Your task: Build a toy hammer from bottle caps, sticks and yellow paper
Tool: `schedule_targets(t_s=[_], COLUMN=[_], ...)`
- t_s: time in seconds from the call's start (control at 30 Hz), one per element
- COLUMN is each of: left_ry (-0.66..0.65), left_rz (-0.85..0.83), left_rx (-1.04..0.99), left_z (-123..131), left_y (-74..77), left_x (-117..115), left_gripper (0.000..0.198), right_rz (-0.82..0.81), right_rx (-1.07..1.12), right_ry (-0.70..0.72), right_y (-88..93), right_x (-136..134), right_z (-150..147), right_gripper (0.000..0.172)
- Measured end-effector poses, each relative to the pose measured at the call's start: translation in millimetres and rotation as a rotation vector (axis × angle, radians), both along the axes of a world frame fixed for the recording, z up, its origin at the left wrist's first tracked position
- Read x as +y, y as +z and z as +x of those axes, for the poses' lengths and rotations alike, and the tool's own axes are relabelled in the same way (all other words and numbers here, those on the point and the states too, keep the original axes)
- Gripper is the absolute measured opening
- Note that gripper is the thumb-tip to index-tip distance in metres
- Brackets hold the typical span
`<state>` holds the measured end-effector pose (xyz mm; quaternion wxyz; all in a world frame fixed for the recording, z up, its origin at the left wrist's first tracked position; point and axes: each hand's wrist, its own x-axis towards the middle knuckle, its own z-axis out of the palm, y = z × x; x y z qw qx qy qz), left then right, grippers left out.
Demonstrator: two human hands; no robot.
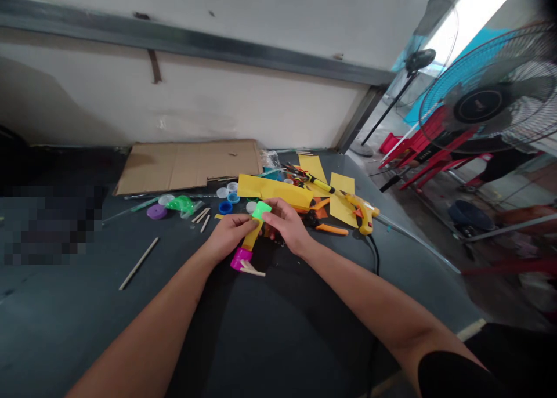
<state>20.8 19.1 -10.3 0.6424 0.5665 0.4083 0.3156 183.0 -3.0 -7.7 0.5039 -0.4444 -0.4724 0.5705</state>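
Observation:
A narrow yellow strip (252, 235) runs between my hands, tilted. At its far end sits a bright green bottle cap (261, 210). Its near end meets a magenta bottle cap (239, 259), from which short wooden sticks (253, 270) stick out. My left hand (227, 234) pinches the strip from the left, just below the green cap. With thumb and fingers, my right hand (287, 225) grips the green cap from the right; some of its fingertips are hidden. Just beyond the hands lies a yellow paper sheet (274, 191).
Cardboard (187, 166) lies against the wall. Blue caps (225, 207), a purple cap (156, 212) and a long stick (139, 263) are at left. A yellow glue gun (364, 212) and orange-handled pliers (331, 229) lie right. A fan (483, 105) stands beyond the table.

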Motion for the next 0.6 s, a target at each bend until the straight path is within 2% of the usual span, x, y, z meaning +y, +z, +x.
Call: schedule_targets(t_s=[0.13, 0.47, 0.6], left_ry=[-0.035, -0.034, -0.039], left_rz=[0.013, 0.086, 0.054], left_rx=[0.000, 0.029, 0.004], left_z=[-0.6, -1.2, -2.0], left_y=[-0.2, -2.4, -2.5], left_x=[0.5, 1.7, 1.4], left_gripper=[0.035, 0.033, 0.035], right_rz=[0.049, 0.025, 0.019], right_rx=[-0.013, 0.008, 0.022], right_ry=[0.068, 0.065, 0.035], right_y=[1.3, 3.2, 2.3], right_x=[-2.0, -2.0, -1.0], right_z=[-2.3, -1.6, -0.6], right_gripper=[0.044, 0.042, 0.040])
